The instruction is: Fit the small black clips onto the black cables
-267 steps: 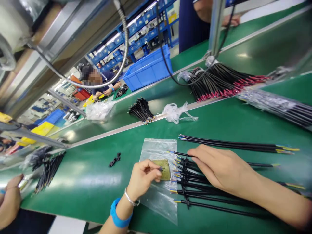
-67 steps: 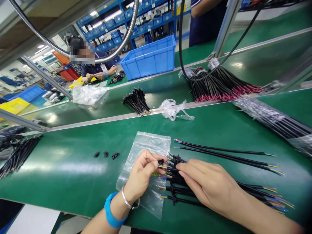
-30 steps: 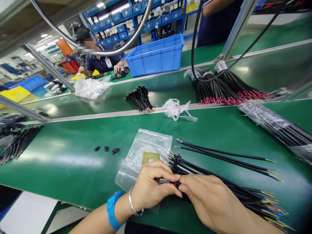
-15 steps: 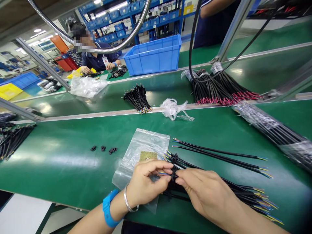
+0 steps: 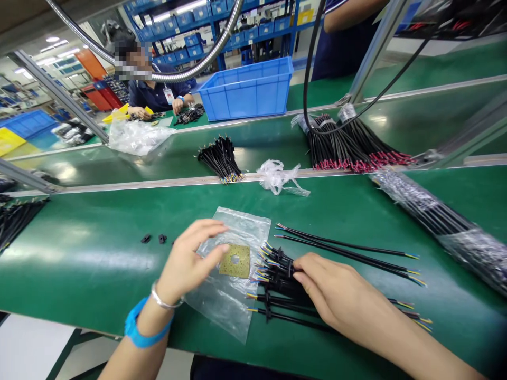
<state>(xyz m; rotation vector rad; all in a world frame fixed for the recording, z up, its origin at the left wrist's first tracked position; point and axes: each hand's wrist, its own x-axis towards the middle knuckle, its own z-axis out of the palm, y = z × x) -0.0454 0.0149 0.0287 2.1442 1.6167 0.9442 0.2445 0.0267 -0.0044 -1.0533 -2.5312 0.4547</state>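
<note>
"What has the right hand (image 5: 336, 287) got?"

"From my end, I see its thumb and forefinger pinched on the cables (image 5: 291, 287), where one wears a black clip. I'd say I want the hold that near the end because a long cable would swing if held farther back."

"And the left hand (image 5: 190, 258)?"

"Open, fingers spread, nothing in it that I can make out. It hangs over the bag (image 5: 222, 311), thumb by the pad (image 5: 240, 269). Whether they touch, I can't tell."

"Why are the cables side by side?"

"My guess: with the coloured wire ends all facing the left hand, I can reach each one easily. The farther cables (image 5: 376, 262) lie apart, probably so the two lots don't mix. They show no clips."

"What can't you see?"

"The held cable's path under the right palm, for one. Whether the pad is on the bag or inside it. Past the two loose clips (image 5: 162, 239) there's a dark speck, mostly behind the left hand. And the wrapped bundle (image 5: 428, 211) runs off the right edge."
</note>
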